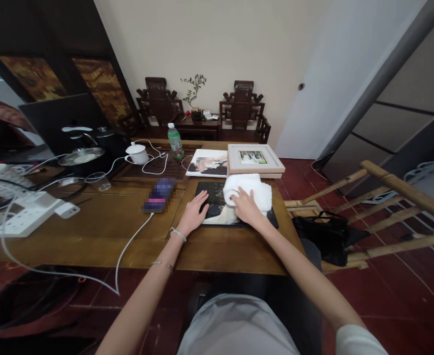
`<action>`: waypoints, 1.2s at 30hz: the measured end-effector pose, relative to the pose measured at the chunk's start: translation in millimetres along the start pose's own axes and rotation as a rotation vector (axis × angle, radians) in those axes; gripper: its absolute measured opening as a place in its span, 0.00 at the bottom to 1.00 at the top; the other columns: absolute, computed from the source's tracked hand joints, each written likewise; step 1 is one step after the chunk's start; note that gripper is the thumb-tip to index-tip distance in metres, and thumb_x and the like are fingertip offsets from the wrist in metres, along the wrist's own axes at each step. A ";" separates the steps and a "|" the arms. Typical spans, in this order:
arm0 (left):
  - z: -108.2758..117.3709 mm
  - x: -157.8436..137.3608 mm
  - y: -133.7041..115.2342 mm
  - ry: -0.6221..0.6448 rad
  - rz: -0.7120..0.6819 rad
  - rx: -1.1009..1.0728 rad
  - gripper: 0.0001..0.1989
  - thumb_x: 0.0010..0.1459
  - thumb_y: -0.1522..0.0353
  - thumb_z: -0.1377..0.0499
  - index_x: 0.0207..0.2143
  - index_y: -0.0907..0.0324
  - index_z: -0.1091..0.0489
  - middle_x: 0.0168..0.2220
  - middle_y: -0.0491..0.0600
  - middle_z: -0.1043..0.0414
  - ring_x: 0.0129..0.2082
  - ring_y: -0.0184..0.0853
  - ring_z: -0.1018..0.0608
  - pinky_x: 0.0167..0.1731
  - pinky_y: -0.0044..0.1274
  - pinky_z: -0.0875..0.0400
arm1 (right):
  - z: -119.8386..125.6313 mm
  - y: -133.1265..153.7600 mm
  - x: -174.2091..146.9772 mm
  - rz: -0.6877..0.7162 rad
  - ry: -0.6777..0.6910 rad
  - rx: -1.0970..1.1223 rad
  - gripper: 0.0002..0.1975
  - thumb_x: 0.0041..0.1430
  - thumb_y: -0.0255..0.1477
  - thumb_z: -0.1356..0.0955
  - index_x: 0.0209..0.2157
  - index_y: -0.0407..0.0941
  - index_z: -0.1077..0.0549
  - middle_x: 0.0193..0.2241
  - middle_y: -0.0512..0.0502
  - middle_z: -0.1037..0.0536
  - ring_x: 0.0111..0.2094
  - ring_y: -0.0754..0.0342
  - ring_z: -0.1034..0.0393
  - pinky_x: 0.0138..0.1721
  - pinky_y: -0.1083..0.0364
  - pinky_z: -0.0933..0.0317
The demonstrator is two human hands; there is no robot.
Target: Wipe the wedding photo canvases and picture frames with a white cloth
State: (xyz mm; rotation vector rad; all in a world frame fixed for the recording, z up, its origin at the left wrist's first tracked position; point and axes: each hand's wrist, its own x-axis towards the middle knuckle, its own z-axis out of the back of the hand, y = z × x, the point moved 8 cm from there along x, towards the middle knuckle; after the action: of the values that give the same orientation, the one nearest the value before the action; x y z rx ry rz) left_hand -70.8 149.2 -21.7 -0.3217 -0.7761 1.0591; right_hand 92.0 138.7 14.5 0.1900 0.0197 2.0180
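Left hand [194,212] spread on dark panel [215,193]; right hand [247,206] splayed on white cloth [263,195] atop panel

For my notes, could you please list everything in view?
Cloth: 1, white, on panel
Panel: 1, mostly black, table
Framed picture: 1, pale, behind cloth
Print: 1, multicoloured, beyond panel
Phone: 1, blurred, table
Bottle: 1, green, table
Teacup: 1, white, left
Plastic cup: 1, clear, left
Pot: 1, black, left
Laptop: 1, dark, left
Power strip: 1, white, left
Cables: several, white, left
Table: 1, brown, centre
Carved chairs: 2, dark, background
Plant: 1, green, background
Bamboo chair: 1, tan, right
Bag: 1, black, right
Left hand: 1, bare, on panel
Right hand: 1, bare, on cloth
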 end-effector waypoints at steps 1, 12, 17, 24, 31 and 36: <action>2.0 -0.2 -2.5 -0.009 -0.006 -0.027 0.22 0.63 0.63 0.51 0.57 0.60 0.37 0.61 0.55 0.41 0.62 0.41 0.40 0.60 0.39 0.45 | -2.5 11.0 5.6 0.026 -0.001 -0.004 0.26 0.48 0.15 0.41 0.49 0.41 0.32 0.59 0.34 0.38 0.63 0.37 0.56 0.54 0.26 0.60; 29.1 -5.3 -17.1 -0.194 -0.066 -0.258 0.24 0.67 0.61 0.59 0.60 0.61 0.41 0.62 0.53 0.42 0.64 0.36 0.46 0.63 0.32 0.51 | -10.6 90.8 -50.1 0.503 0.091 0.159 0.22 0.45 0.13 0.41 0.40 0.44 0.27 0.59 0.44 0.36 0.65 0.44 0.58 0.59 0.31 0.63; 11.8 -3.3 -14.5 -0.072 -0.072 -0.133 0.24 0.65 0.61 0.55 0.59 0.63 0.41 0.63 0.55 0.44 0.65 0.36 0.47 0.63 0.34 0.50 | 1.9 48.8 -84.9 0.417 0.081 0.241 0.21 0.40 0.12 0.41 0.34 0.43 0.28 0.57 0.42 0.33 0.64 0.48 0.54 0.62 0.36 0.62; 2.3 -1.7 -6.6 -0.026 -0.050 -0.017 0.23 0.65 0.62 0.54 0.57 0.63 0.38 0.61 0.57 0.41 0.63 0.39 0.42 0.61 0.37 0.47 | 9.9 -21.0 -84.6 0.116 0.000 0.147 0.21 0.43 0.13 0.42 0.37 0.41 0.28 0.58 0.31 0.37 0.62 0.47 0.49 0.61 0.38 0.59; 0.1 -2.1 -5.3 0.003 -0.043 0.055 0.21 0.64 0.63 0.53 0.55 0.62 0.35 0.59 0.56 0.38 0.61 0.41 0.38 0.59 0.39 0.42 | 8.4 -21.3 -10.8 -0.070 -0.010 0.042 0.24 0.48 0.16 0.42 0.47 0.39 0.31 0.52 0.29 0.32 0.61 0.39 0.50 0.55 0.32 0.57; 2.1 -1.0 -7.0 0.001 -0.064 0.058 0.21 0.62 0.64 0.52 0.55 0.63 0.35 0.59 0.57 0.38 0.60 0.42 0.37 0.59 0.38 0.42 | 9.0 28.9 55.6 0.011 0.027 0.196 0.23 0.52 0.19 0.42 0.49 0.43 0.32 0.47 0.37 0.26 0.50 0.44 0.35 0.50 0.45 0.44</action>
State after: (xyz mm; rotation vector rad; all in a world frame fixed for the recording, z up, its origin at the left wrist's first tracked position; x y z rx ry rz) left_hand -68.0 144.7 -16.6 -0.2466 -0.7492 1.0192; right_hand 43.7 175.1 33.2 0.2875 0.2340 2.0290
